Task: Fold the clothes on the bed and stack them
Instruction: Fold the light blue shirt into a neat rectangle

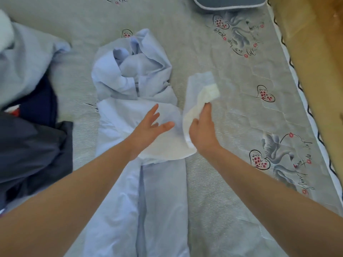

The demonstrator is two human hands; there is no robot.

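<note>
A bed (232, 86) fills most of the frame, covered in a grey quilted sheet printed with hearts, swans and script. A dark grey pillow (229, 2) sits at the top edge, and a wooden board (311, 52) runs down the right side. At the left lies a pile of clothes (31, 108), pale blue on top and navy and dark grey below. A light blue garment (130, 108) stretches from the upper centre down to the bottom centre, crumpled at its far end and flatter near the person. The left hand (148, 130) is over its middle with fingers spread and straight, holding nothing. The right hand (201, 130), just right of it, pinches a whitish, inside-out sleeve (202, 93) that sticks out toward the right.
</note>
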